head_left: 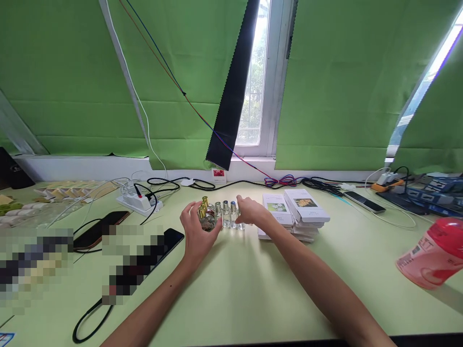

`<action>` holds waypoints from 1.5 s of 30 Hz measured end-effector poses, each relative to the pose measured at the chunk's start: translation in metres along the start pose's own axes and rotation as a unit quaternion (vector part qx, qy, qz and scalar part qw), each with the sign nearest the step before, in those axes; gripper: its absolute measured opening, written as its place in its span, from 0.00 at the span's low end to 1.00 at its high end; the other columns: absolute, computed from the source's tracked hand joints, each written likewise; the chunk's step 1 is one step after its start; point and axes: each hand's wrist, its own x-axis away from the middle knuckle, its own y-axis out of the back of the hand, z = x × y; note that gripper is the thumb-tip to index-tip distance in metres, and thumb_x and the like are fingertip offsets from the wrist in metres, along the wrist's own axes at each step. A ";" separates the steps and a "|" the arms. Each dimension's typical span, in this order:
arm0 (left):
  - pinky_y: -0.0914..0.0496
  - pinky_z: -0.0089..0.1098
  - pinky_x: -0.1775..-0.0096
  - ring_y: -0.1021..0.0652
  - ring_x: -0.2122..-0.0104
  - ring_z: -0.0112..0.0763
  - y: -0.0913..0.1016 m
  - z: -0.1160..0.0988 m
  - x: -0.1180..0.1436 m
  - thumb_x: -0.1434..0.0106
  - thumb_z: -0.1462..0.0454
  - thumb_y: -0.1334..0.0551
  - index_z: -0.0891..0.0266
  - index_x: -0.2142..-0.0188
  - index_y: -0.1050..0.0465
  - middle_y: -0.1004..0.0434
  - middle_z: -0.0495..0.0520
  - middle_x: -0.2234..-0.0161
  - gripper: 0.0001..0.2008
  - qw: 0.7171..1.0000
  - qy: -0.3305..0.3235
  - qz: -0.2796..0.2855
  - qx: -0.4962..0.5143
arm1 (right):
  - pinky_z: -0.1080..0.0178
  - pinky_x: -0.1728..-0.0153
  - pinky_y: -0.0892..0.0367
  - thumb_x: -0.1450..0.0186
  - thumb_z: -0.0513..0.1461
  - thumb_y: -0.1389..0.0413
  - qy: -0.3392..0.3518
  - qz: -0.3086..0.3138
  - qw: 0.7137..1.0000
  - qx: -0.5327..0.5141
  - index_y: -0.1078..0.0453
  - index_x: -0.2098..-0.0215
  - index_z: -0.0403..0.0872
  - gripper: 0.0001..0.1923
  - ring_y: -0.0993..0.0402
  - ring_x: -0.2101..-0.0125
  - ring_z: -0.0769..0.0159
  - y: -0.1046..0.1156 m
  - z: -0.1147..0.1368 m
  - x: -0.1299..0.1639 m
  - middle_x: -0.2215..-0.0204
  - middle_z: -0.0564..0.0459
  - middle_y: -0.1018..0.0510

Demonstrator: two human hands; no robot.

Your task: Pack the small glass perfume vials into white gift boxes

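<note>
Near the middle of the frame both hands meet at a short row of small glass vials (227,214) standing upright on the pale green table (246,289); the left hand (197,231) cups the left end of the row, its fingers curled loosely around a gold-capped bottle (204,212), thumb toward the camera; the right hand (251,210) comes in from the lower right and rests its fingertips on the vials at the right end, though whether it pinches one or only touches is hard to tell, since the fingers hide the glass there. The step in hand looks like gathering or straightening the row, the two hands bracketing it from either side; the next move, as I judge it, calls for a light, even squeeze so the narrow vials stay upright and do not knock each other over. Just right of the row lies a stack of white printed boxes (294,212), close to the right wrist; a black phone (170,238) lies to the left; a power strip (139,201) sits in the middle left; a red-capped bottle (432,255) lies tilted at the right edge.
</note>
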 end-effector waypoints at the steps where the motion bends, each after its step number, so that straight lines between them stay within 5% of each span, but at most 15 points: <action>1: 0.38 0.53 0.39 0.37 0.38 0.53 -0.001 0.002 -0.001 0.41 0.54 0.33 0.59 0.39 0.40 0.40 0.64 0.41 0.33 1.000 0.021 0.005 0.008 | 0.59 0.60 0.27 0.41 0.40 0.31 -0.005 -0.004 1.000 -0.007 0.40 0.39 0.41 0.37 0.20 0.53 0.47 -0.002 -0.001 0.001 0.50 0.34 0.23; 7: 0.41 0.54 0.35 0.39 0.34 0.54 -0.005 0.012 -0.007 0.41 0.50 0.33 0.61 0.35 0.46 0.40 0.67 0.37 0.40 0.989 0.142 0.028 0.041 | 0.58 0.58 0.29 0.35 0.38 0.37 -0.027 -0.067 0.992 -0.102 0.63 0.27 0.36 0.50 0.22 0.50 0.46 -0.037 -0.006 0.012 0.50 0.29 0.24; 14: 0.36 0.52 0.38 0.34 0.36 0.53 -0.014 0.023 -0.007 0.40 0.47 0.34 0.59 0.36 0.46 0.36 0.67 0.37 0.39 0.963 0.238 0.064 0.107 | 0.54 0.48 0.31 0.33 0.34 0.45 -0.011 -0.178 0.947 -0.268 0.72 0.26 0.31 0.49 0.27 0.45 0.46 -0.098 -0.005 0.022 0.45 0.27 0.27; 18: 0.32 0.50 0.43 0.26 0.44 0.50 -0.017 0.026 -0.006 0.42 0.47 0.34 0.58 0.36 0.45 0.31 0.65 0.41 0.40 0.959 0.242 0.101 0.109 | 0.52 0.47 0.31 0.33 0.34 0.49 -0.010 -0.231 0.919 -0.318 0.71 0.26 0.30 0.46 0.25 0.47 0.48 -0.123 -0.007 0.013 0.45 0.27 0.26; 21: 0.31 0.48 0.44 0.25 0.45 0.49 -0.019 0.028 -0.006 0.42 0.47 0.34 0.58 0.36 0.45 0.30 0.65 0.42 0.40 0.961 0.235 0.100 0.108 | 0.52 0.40 0.35 0.37 0.32 0.49 0.010 -0.283 0.892 -0.352 0.63 0.27 0.29 0.45 0.33 0.38 0.49 -0.135 -0.008 0.003 0.38 0.28 0.32; 25: 0.31 0.46 0.44 0.26 0.43 0.49 -0.022 0.032 -0.005 0.43 0.48 0.33 0.59 0.37 0.44 0.32 0.66 0.41 0.40 0.963 0.229 0.101 0.100 | 0.54 0.35 0.41 0.42 0.29 0.51 0.033 -0.306 0.875 -0.373 0.56 0.28 0.32 0.44 0.38 0.34 0.53 -0.142 -0.010 -0.005 0.34 0.33 0.36; 31: 0.30 0.45 0.46 0.25 0.46 0.48 -0.022 0.032 -0.005 0.43 0.47 0.33 0.57 0.40 0.40 0.30 0.63 0.43 0.36 0.962 0.234 0.111 0.083 | 0.54 0.33 0.43 0.41 0.27 0.52 0.019 -0.288 0.881 -0.375 0.59 0.27 0.31 0.45 0.42 0.32 0.54 -0.143 -0.012 -0.007 0.32 0.33 0.40; 45: 0.32 0.48 0.43 0.27 0.43 0.52 -0.018 0.033 -0.004 0.52 0.48 0.26 0.58 0.38 0.42 0.31 0.64 0.41 0.47 0.960 0.221 0.151 0.080 | 0.61 0.40 0.37 0.37 0.28 0.51 -0.014 -0.282 0.863 -0.418 0.44 0.32 0.41 0.34 0.30 0.39 0.61 -0.119 -0.011 0.008 0.40 0.41 0.26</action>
